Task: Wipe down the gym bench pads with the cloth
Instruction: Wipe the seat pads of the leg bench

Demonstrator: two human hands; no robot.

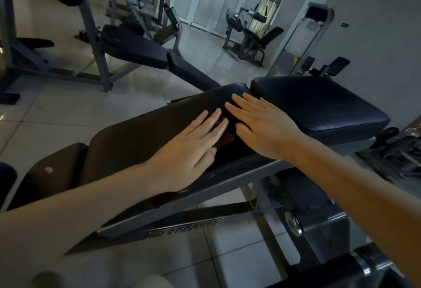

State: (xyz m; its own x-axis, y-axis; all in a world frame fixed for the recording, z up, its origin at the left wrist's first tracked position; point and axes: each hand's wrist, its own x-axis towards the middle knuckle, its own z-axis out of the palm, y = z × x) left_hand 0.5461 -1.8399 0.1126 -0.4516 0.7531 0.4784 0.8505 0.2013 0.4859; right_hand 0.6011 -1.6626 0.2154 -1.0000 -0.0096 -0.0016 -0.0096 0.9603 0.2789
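A long dark bench pad point(136, 135) runs from lower left to the centre. A black seat pad point(319, 105) adjoins it on the right, and a shorter pad point(47, 174) on the left. My left hand point(191, 144) and my right hand point(262, 126) both lie flat on the long pad, fingers spread and side by side. Between them a dark cloth with a reddish patch point(225, 138) is spread on the pad, partly under both palms. Its edges are hard to make out in the dim light. Neither hand grips it.
The bench's grey metal frame point(182, 230) stands on a tiled floor point(68, 114). Another bench with a rack point(136, 48) stands behind on the left. A weight machine point(252, 30) stands at the back, and metal parts point(398, 149) lie at the right edge.
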